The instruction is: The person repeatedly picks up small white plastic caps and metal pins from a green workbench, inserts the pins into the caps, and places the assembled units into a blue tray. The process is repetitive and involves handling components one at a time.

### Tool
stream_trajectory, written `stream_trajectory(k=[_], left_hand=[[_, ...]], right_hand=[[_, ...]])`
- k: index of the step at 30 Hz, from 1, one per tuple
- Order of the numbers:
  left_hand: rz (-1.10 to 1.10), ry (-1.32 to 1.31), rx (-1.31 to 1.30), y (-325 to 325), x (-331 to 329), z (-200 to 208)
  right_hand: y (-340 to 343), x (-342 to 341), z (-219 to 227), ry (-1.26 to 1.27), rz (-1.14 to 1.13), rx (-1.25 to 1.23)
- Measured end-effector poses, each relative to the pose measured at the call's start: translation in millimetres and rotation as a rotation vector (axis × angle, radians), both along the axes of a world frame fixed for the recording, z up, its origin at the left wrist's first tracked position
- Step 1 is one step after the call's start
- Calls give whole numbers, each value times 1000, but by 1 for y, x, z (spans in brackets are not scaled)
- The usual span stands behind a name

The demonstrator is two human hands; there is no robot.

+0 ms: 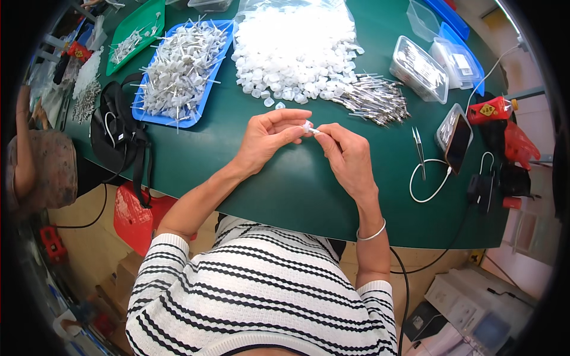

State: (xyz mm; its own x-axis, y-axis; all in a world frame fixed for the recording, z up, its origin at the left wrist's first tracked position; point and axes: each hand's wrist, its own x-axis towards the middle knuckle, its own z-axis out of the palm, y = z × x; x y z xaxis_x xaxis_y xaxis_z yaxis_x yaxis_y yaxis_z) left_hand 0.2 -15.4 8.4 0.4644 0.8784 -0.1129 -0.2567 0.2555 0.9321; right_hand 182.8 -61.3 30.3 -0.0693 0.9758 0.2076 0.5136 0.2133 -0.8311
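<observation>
Over the green tabletop [285,190], my two hands meet near the middle. My left hand [264,139] pinches a small white plastic cap [307,126] between thumb and fingers. In my right hand [349,157], thumb and index finger close on a thin metal pin [314,130], whose end meets the cap; how far it sits inside is hidden. Just beyond lies a large heap of white translucent caps [291,71], partly in a clear bag. Many loose metal pins [374,101] lie at its right. A blue tray [178,123] at the left holds a pile of capped pins [181,71].
A green tray [148,13] with more pieces stands far left, near a black bag [116,118]. To the right are tweezers [419,151], a white cable [428,200], a phone [458,144] and a clear box [419,68]. Another person's arm [24,139] shows at the left edge.
</observation>
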Motion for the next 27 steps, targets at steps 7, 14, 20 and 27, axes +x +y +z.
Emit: stream_trajectory(k=[7,14,20,27], left_hand=[[-53,2,-13,4,-5,-10],[-44,-46,-4,-1,-3,-10],[-39,-41,21,-3,-3,-13],[59,58,324,-12,1,-2]], right_hand=[[0,-5,-9,-42,-38,214],[-3,-5,-13,249,-21,-117],[-5,-15,-20,277,-78,-40],[-2,-14,-39,679,41,-118]])
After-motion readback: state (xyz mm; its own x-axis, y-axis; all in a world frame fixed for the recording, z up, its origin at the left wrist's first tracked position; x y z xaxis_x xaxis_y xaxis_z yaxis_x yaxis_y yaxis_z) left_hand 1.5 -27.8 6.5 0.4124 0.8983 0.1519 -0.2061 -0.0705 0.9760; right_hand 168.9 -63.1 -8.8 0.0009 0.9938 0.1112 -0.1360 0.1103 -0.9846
